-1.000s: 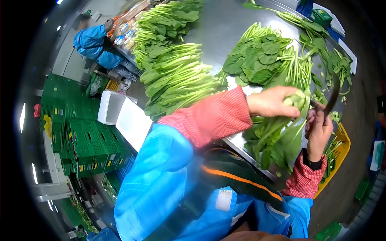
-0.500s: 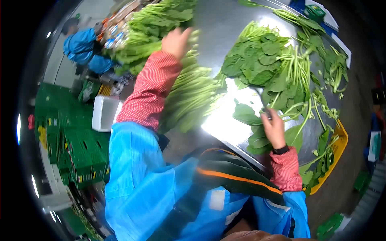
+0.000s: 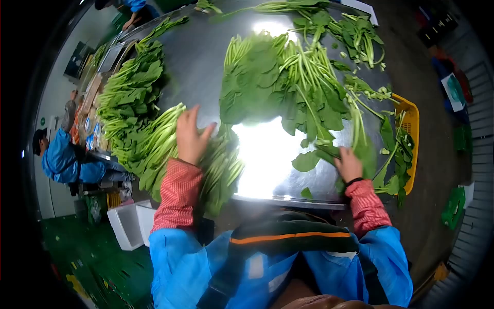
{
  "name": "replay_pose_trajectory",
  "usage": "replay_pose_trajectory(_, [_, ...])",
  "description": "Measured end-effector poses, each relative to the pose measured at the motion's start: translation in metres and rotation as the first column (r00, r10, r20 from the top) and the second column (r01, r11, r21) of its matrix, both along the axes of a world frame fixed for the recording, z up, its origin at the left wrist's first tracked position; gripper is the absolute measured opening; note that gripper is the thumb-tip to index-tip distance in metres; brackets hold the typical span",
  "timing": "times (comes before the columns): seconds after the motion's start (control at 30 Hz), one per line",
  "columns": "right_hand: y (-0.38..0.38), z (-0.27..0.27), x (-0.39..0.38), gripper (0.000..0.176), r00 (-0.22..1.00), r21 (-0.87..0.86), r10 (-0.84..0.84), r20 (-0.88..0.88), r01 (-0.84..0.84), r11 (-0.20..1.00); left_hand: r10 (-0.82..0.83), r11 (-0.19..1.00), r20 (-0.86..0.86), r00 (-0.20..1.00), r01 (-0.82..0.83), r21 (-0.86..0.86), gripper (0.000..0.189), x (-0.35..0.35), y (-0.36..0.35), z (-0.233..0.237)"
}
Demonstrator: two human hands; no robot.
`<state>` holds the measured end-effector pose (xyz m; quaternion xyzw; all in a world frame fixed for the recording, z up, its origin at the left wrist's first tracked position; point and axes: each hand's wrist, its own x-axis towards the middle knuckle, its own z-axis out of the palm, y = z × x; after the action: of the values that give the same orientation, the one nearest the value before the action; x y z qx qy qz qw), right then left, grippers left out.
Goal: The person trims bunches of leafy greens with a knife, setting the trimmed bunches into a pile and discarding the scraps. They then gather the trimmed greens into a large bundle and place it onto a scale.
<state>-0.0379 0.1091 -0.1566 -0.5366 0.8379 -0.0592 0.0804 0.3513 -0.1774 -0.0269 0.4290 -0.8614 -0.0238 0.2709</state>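
Spread flat, the left hand (image 3: 191,136) pressed the stacked long-stemmed green leaves (image 3: 149,149) at nine o'clock on the shiny steel table (image 3: 206,67), best evenly to hold stems aligned; the right hand (image 3: 349,165), at three o'clock on loose broad green leaves (image 3: 309,160), hid its grip.

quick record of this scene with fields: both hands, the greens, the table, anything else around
left hand: open, laid flat on the stacked greens
right hand: on the near edge of the loose greens; grip unclear
loose greens: spread over the middle of the table
table: shiny steel, glare at the near edge
yellow crate: at the table's right side, leaf scraps inside
co-worker: blue coat, far left
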Motion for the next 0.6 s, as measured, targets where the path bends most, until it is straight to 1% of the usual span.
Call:
replay_pose_trajectory(0.03, [0.017,0.002,-0.025,0.041,0.998,0.027,-0.043,-0.053,0.045,0.999,-0.077,0.997,-0.03,0.997,0.077,0.006,0.062,-0.013,0.008,0.002])
replay_pose_trajectory(0.07, [0.034,-0.002,-0.054,0.041,0.992,0.04,-0.086,-0.094,0.09,0.995,-0.132,0.99,-0.051,0.99,0.135,0.051,0.061,-0.028,0.016,0.003])
replay_pose_trajectory(0.1, [0.052,-0.006,-0.081,0.04,0.979,-0.021,-0.154,-0.13,0.153,0.988,-0.184,0.977,-0.074,0.98,0.191,0.094,0.06,-0.042,0.025,0.005])
replay_pose_trajectory(0.13, [0.068,-0.011,-0.11,0.041,0.961,-0.099,-0.241,-0.135,0.229,0.968,-0.225,0.954,-0.124,0.966,0.245,0.175,0.057,-0.056,0.035,0.007])
replay_pose_trajectory(0.17, [0.081,-0.013,-0.135,0.042,0.94,-0.167,-0.321,-0.112,0.3,0.939,-0.273,0.934,-0.144,0.951,0.298,0.199,0.055,-0.067,0.041,0.003])
replay_pose_trajectory(0.23, [0.085,0.014,-0.165,0.041,0.857,-0.063,-0.507,-0.091,0.503,0.862,-0.315,0.912,-0.148,0.937,0.342,0.225,0.049,-0.085,0.054,-0.006])
replay_pose_trajectory(0.3, [0.07,0.021,-0.186,0.047,0.838,-0.201,-0.543,-0.049,0.524,0.828,-0.327,0.853,-0.154,0.932,0.362,0.377,0.045,-0.103,0.069,-0.002])
replay_pose_trajectory(0.33, [0.051,0.027,-0.189,0.051,0.865,-0.266,-0.495,0.082,0.498,0.825,-0.349,0.854,-0.194,0.917,0.397,0.337,0.041,-0.11,0.073,-0.012])
replay_pose_trajectory(0.37, [0.023,0.032,-0.183,0.056,0.877,-0.331,-0.431,0.213,0.48,0.812,-0.34,0.848,-0.205,0.918,0.393,0.355,0.039,-0.117,0.078,-0.029])
replay_pose_trajectory(0.43, [-0.044,0.062,-0.149,0.062,0.929,-0.316,-0.316,0.194,0.365,0.876,-0.326,0.793,-0.275,0.904,0.42,0.441,0.037,-0.14,0.096,-0.027])
replay_pose_trajectory(0.47, [-0.074,0.073,-0.131,0.067,0.949,-0.334,-0.228,0.217,0.292,0.896,-0.346,0.774,-0.257,0.902,0.43,0.466,0.04,-0.152,0.104,-0.025])
replay_pose_trajectory(0.5, [-0.102,0.072,-0.12,0.073,0.955,-0.351,-0.181,0.234,0.257,0.9,-0.365,0.754,-0.24,0.9,0.437,0.491,0.042,-0.164,0.111,-0.022])
replay_pose_trajectory(0.53, [-0.129,0.075,-0.112,0.081,0.967,-0.316,-0.156,0.201,0.215,0.924,-0.395,0.709,-0.275,0.877,0.481,0.515,0.041,-0.175,0.115,-0.019])
replay_pose_trajectory(0.57, [-0.152,0.074,-0.107,0.082,0.964,-0.253,-0.177,0.196,0.225,0.941,-0.416,0.693,-0.203,0.886,0.454,0.56,0.04,-0.186,0.12,-0.014])
replay_pose_trajectory(0.6, [-0.173,0.069,-0.103,0.084,0.962,-0.187,-0.196,0.19,0.232,0.955,-0.392,0.67,-0.248,0.886,0.46,0.583,0.04,-0.195,0.125,-0.015])
